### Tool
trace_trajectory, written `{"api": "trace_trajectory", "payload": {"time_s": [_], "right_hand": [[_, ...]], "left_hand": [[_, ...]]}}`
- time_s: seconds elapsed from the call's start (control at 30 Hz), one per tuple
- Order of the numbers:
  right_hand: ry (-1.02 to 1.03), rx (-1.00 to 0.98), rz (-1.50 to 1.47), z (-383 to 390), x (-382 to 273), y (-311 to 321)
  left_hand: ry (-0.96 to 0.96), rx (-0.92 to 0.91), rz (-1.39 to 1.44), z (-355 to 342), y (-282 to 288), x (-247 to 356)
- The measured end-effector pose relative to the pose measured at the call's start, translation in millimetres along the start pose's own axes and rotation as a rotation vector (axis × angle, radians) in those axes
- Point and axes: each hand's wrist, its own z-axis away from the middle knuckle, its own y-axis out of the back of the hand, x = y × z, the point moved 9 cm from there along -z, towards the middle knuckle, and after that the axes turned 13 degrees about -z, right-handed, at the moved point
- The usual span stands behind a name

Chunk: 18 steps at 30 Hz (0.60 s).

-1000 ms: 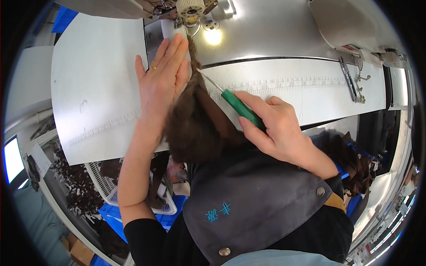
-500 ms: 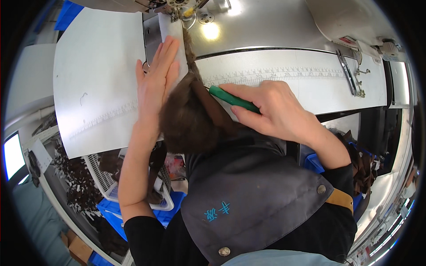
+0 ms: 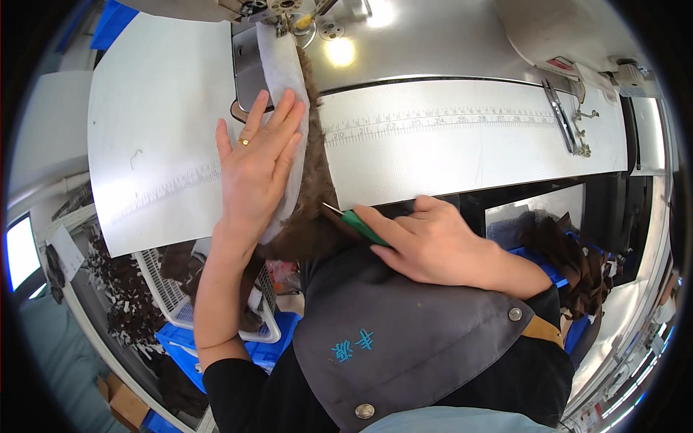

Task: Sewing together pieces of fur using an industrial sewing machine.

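White surface (image 3: 159, 108), printed with curved-looking rulers, runs to either side of a brushed metal plate (image 3: 433, 54), with a machine head (image 3: 209, 7) above it at the upper edge. Tweezers (image 3: 559, 119) and small metal parts (image 3: 582, 137) lie well off to the right; below on the left, a white basket (image 3: 271, 333) holds dark brown pieces, near a heap of brown and white scraps (image 3: 126, 289).

Between the hands lies a brown fur piece (image 3: 314, 169), with a white strip (image 3: 283, 65) along its left side. Both run from the small metal foot (image 3: 282, 32) under the machine head down past the surface's near edge, where the fur sits against a grey apron (image 3: 404, 317).

The left hand (image 3: 256, 166) is flat and spread, fingers extended over the white strip. The right hand (image 3: 426, 245) is curled round a green-handled tool (image 3: 367, 229), its thin metal tip at the fur's lower right edge.

Judging by the lie of things, the work is partway at most: the far end has reached the foot (whether it is pinned there is too small to tell), while the long stretch nearer the person seems left to do. Any finished seam cannot be made out.
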Motion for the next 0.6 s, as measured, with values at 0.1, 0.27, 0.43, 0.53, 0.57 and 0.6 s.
{"api": "trace_trajectory", "payload": {"time_s": [0.1, 0.27, 0.43, 0.53, 0.57, 0.6], "right_hand": [[0.008, 0.048, -0.146, 18, 14, 25], [-0.088, 0.431, 0.011, -9, 21, 46], [-0.101, 0.466, 0.183, -72, 26, 28], [-0.121, 0.489, 0.251, -79, 29, 25], [-0.147, 0.494, 0.249, -79, 30, 25], [-0.173, 0.499, 0.248, -80, 31, 25]], "left_hand": [[-0.060, 0.152, -0.197, 4, -1, 2], [-0.017, 0.214, -0.081, 4, 1, 4], [-0.077, 0.341, -0.078, -7, 12, 3], [-0.017, 0.351, -0.020, -14, 12, 2], [0.036, 0.334, -0.009, -17, 11, -1], [0.034, 0.333, -0.010, -17, 11, 0]]}}
